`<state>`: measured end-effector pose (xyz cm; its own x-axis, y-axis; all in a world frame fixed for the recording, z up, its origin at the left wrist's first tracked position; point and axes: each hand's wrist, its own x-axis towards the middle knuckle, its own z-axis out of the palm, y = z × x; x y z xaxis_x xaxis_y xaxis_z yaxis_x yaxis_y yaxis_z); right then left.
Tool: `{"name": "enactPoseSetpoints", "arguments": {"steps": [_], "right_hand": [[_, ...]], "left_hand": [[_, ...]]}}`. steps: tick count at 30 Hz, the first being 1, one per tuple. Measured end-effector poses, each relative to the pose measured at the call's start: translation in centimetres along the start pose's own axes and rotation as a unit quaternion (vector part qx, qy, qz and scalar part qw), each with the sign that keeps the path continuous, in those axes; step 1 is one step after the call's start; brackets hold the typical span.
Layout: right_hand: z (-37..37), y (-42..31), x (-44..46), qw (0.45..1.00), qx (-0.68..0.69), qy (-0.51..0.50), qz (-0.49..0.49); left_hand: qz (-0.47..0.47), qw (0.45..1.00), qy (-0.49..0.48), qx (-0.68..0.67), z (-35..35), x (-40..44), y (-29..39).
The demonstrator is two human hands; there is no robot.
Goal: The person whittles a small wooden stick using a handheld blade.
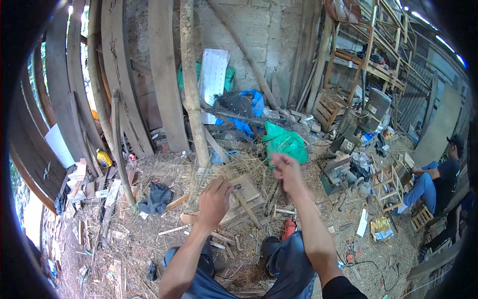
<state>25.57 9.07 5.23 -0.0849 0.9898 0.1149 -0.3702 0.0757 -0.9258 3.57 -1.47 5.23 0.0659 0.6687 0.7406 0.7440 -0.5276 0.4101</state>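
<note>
My left hand (214, 202) is closed, its fingers wrapped round a small dark piece (237, 187) whose end sticks out to the right; I cannot tell its kind. Slightly higher and to the right, my right hand (288, 173) is raised with curled fingers, smeared by motion; what it holds, if anything, cannot be made out. Below and between the hands lies a low wooden block (246, 192) with a wooden stick (247, 209) leaning across it. A red cylindrical object (289, 228) shows beside my right knee.
Straw and wood scraps cover the ground. Green sacking (286, 142) and blue plastic (244, 124) lie ahead by the block wall. Upright planks (167, 74) and a pole (191, 89) stand left. At right, a seated person (440, 174) is near a wooden stool frame (387, 187).
</note>
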Motion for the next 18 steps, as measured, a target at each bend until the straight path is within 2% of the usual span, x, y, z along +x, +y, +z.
{"name": "enactPoseSetpoints", "arguments": {"steps": [2,5,8,12,16,18], "right_hand": [[1.8,1.1,-1.7,0.993,-0.055,-0.085,0.063],[2.8,1.4,-1.9,0.986,-0.041,-0.139,0.08],[0.3,1.3,0.6,0.994,0.035,-0.098,0.045],[0.1,-0.6,-0.1,0.998,0.018,-0.056,0.038],[0.5,0.0,-0.3,0.993,0.01,-0.091,0.069],[-1.5,-0.4,1.1,0.999,0.029,-0.03,0.024]], "left_hand": [[0.0,1.0,0.006,0.002,0.4,0.2,-0.1],[-0.016,1.0,0.011,0.009,-0.2,0.1,-0.7],[-0.023,1.0,-0.001,0.003,-0.7,-0.2,-1.0],[-0.011,1.0,-0.002,0.004,-0.6,-0.1,-1.3],[-0.001,1.0,-0.008,0.003,-0.9,0.1,-1.4],[0.006,1.0,0.002,0.016,-1.2,0.0,-1.5]]}}
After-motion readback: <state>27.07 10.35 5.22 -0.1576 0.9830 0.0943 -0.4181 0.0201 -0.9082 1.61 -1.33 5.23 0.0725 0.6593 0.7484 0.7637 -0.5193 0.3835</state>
